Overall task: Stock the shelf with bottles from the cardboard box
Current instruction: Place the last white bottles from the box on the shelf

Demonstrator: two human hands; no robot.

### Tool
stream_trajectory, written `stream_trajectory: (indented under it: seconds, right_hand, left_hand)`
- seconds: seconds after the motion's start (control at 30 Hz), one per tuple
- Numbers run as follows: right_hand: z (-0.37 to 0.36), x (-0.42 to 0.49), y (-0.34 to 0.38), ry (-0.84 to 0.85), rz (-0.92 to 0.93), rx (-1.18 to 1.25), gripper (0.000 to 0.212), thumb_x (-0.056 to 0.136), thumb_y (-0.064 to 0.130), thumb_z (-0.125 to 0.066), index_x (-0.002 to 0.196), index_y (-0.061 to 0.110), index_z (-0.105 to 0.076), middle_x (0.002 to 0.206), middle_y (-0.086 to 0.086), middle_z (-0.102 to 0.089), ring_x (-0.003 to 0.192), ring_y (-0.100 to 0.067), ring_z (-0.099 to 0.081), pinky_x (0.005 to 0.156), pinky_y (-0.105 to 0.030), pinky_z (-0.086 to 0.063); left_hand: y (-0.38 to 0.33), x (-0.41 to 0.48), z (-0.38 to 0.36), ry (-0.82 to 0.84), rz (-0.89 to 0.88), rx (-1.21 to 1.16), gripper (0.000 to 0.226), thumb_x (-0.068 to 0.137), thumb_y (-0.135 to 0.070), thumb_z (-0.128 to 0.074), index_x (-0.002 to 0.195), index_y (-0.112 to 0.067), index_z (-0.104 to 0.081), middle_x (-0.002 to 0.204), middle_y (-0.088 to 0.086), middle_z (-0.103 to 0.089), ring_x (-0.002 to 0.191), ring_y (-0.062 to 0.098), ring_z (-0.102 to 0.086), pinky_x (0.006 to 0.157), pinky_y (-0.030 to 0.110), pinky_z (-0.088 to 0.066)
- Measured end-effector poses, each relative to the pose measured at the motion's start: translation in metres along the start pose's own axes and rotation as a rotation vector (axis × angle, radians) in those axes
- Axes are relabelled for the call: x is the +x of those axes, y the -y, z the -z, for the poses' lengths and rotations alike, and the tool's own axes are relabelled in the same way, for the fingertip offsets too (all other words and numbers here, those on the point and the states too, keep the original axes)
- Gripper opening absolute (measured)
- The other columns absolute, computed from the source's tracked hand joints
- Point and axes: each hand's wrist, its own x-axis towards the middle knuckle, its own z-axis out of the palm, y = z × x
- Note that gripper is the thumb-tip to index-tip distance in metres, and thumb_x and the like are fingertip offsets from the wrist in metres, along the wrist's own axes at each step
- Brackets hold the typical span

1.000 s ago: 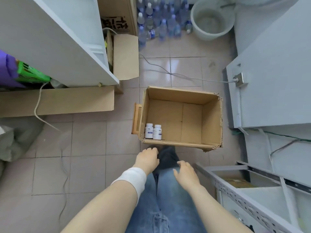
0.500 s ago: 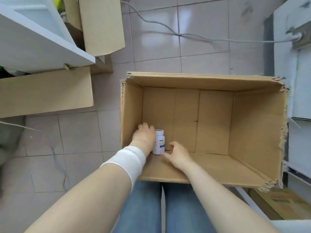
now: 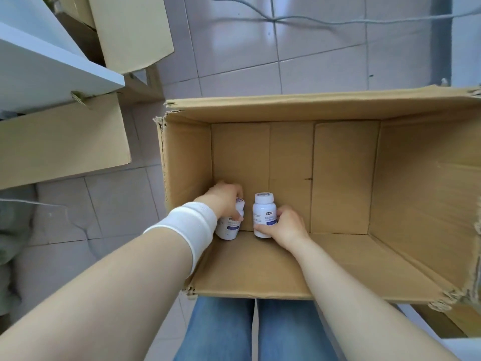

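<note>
An open cardboard box (image 3: 338,108) stands on the tiled floor in front of my knees. Two white bottles with blue labels are in its near left corner. My left hand (image 3: 223,199), with a white wristband, grips the left bottle (image 3: 229,229) from above and hides most of its cap. My right hand (image 3: 283,225) is closed around the lower body of the right bottle (image 3: 261,212), whose white cap shows. The rest of the box floor is bare. A white shelf board (image 3: 52,71) sits at the upper left.
A flat cardboard sheet (image 3: 62,142) lies under the white shelf at left, and another cardboard flap (image 3: 130,29) leans behind it. A grey cable (image 3: 325,20) runs across the tiles beyond the box. The box's near right corner is torn.
The view has closed in on the box as I leaned down. Both hands went from above my knees into the box and each took hold of a bottle.
</note>
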Motion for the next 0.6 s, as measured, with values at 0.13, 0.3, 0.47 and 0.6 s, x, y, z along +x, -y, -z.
stream_trajectory:
  seconds: [0.13, 0.3, 0.47, 0.6]
  right_hand:
    - [0.025, -0.01, -0.014, -0.037, -0.014, 0.097, 0.055, 0.071, 0.027, -0.079, 0.112, 0.006, -0.05, 0.113, -0.008, -0.061, 0.104, -0.023, -0.058, 0.077, -0.029, -0.043]
    - [0.054, -0.051, -0.023, -0.044, 0.022, 0.261, 0.054, 0.075, 0.025, -0.077, 0.118, 0.009, -0.049, 0.106, -0.001, -0.056, 0.095, -0.016, -0.054, 0.08, -0.024, -0.039]
    - [0.087, -0.132, -0.021, -0.1, 0.133, 0.377, 0.049, 0.076, 0.03, -0.075, 0.118, 0.013, -0.055, 0.111, -0.001, -0.062, 0.095, -0.014, -0.058, 0.079, -0.023, -0.041]
    - [0.106, -0.215, -0.013, -0.197, 0.228, 0.532, 0.045, 0.078, 0.028, -0.073, 0.115, 0.015, -0.051, 0.105, 0.002, -0.058, 0.087, -0.007, -0.055, 0.07, -0.018, -0.043]
  left_hand:
    - [0.001, -0.013, -0.014, -0.083, -0.064, -0.382, 0.044, 0.081, -0.022, -0.071, 0.121, -0.017, -0.054, 0.124, 0.004, -0.056, 0.101, 0.017, -0.05, 0.081, 0.023, -0.04]
    - [-0.013, -0.054, -0.011, -0.172, -0.238, -0.624, 0.037, 0.087, -0.026, -0.064, 0.123, -0.026, -0.056, 0.116, -0.008, -0.057, 0.104, 0.011, -0.054, 0.09, 0.022, -0.04]
    - [-0.042, -0.136, 0.024, -0.284, -0.417, -0.772, 0.022, 0.092, -0.028, -0.057, 0.112, -0.036, -0.055, 0.104, -0.005, -0.061, 0.091, 0.006, -0.057, 0.083, 0.021, -0.045]
    - [-0.065, -0.217, 0.047, -0.327, -0.584, -0.776, 0.023, 0.095, -0.03, -0.051, 0.117, -0.036, -0.053, 0.103, -0.007, -0.059, 0.092, -0.001, -0.057, 0.075, 0.015, -0.044]
